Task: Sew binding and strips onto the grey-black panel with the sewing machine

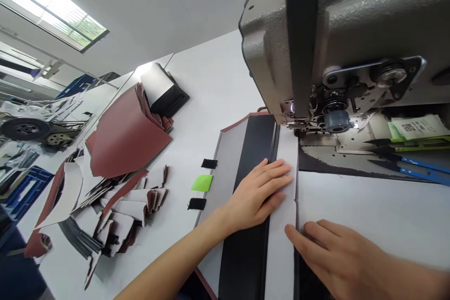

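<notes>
A flat sewn panel (227, 152) of grey fabric, black strips and a white strip lies under the sewing machine (337, 33), its far end by the presser foot and needle area. My left hand (258, 192) rests flat on the black and white strips, fingers stretched toward the machine. At the panel's right edge, my right hand (341, 255) is closed with its fingertips at the white strip's border; part of the grip is hidden. Two black tabs and a green tab (201, 183) stick out from the panel's left side.
Left on the white table are maroon leather-like pieces (130, 131), a black stack (172, 98) and a heap of cut scraps (119, 215). Thread snippers with blue (422, 171) and green handles lie right of the needle, beside a white label (420, 126). Blue crates (26, 190) stand far left.
</notes>
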Available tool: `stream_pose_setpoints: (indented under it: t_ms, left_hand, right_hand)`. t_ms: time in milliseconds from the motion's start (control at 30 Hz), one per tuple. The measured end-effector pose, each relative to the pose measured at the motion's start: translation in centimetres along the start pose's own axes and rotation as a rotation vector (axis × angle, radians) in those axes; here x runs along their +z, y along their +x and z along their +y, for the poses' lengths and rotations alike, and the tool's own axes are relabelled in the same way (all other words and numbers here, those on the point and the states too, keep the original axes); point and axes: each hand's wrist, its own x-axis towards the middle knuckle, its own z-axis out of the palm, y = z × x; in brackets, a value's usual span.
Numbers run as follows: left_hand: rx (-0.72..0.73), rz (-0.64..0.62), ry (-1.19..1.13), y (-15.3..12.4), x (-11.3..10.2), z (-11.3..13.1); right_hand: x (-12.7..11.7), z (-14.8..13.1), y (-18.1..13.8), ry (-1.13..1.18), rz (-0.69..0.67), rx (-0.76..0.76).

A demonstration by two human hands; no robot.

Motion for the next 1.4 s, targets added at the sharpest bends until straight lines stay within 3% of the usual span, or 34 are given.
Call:
stream_pose_setpoints:
  t_ms: [267, 433, 700, 933, 1400]
  left_hand:
    - [0.066, 0.029, 0.123, 0.0, 0.9, -0.2]
    - [0.057, 0.038, 0.151, 0.1, 0.9, 0.0]
    - [0.023, 0.01, 0.147, 0.6, 1.0, -0.3]
    - [0.036, 0.02, 0.145, 2.8, 0.7, -2.2]
    - [0.046, 0.014, 0.144, 7.2, -0.3, -6.1]
  right_hand:
    - [1.3, -0.6, -1.2, -0.019, 0.071, 0.048]
    - [1.3, -0.5, -1.2, -0.054, 0.027, 0.057]
    - [1.8, 0.1, -0.9, -0.046, 0.084, 0.082]
    - [1.8, 2.1, -1.2, -0.092, -0.006, 0.063]
    - [0.8, 6.7, 0.9, -0.196, -0.041, 0.114]
